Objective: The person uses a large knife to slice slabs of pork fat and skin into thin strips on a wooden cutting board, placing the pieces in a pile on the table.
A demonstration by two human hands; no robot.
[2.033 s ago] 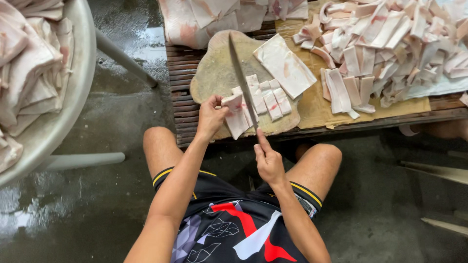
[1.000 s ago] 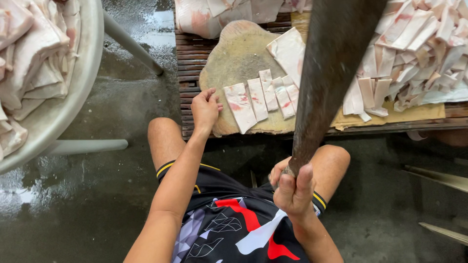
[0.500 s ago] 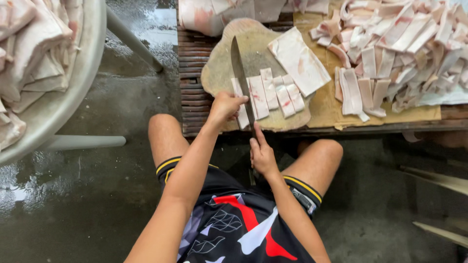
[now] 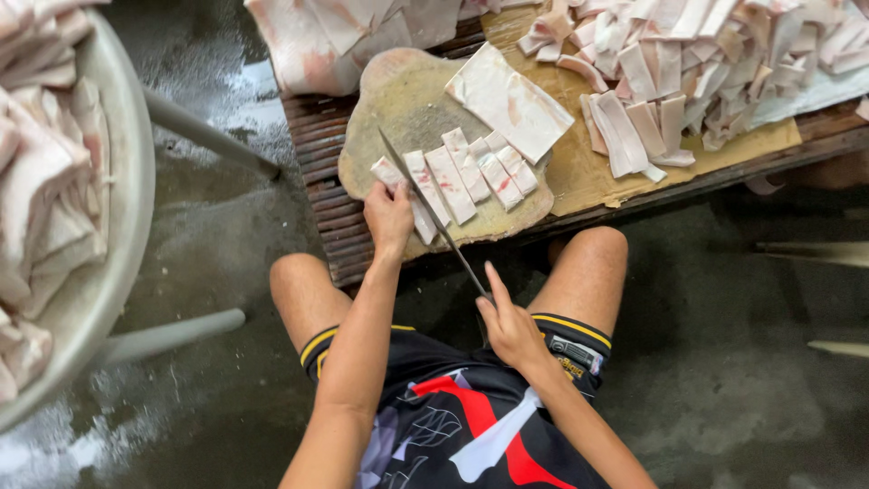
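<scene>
Basin [image 4: 118,208] at far left, pale metal on tube legs, heaped with pinkish-white slabs of pork skin. Wet concrete floor [image 4: 226,244] between it and the low slatted wooden table [image 4: 321,158]. On the table, a worn round chopping board [image 4: 398,100]. Left hand [image 4: 389,217] sits at the board's near-left edge, fingers [image 4: 396,193] curled down and pressing the end strip [image 4: 389,172] flat, not gripping around it. Just right of that hand, the knife [image 4: 425,204] lies diagonally, blade down on the board across the cut strips [image 4: 471,172], which lie side by side. Right hand [image 4: 509,326] is wrapped closed around the handle, index finger stretched along it toward the blade; handle itself mostly hidden. Uncut rectangular sheet [image 4: 507,100] rests at the board's upper right, partly over brown cardboard [image 4: 588,154]. Far right, a big loose pile of finished strips [image 4: 706,63].

Step in hand looks like slicing a sheet into strips, blade at or near the bottom of a chop. Next move likely calls for lifting the blade, shifting the left hand back clear of the edge, keeping the piece pinned.
</scene>
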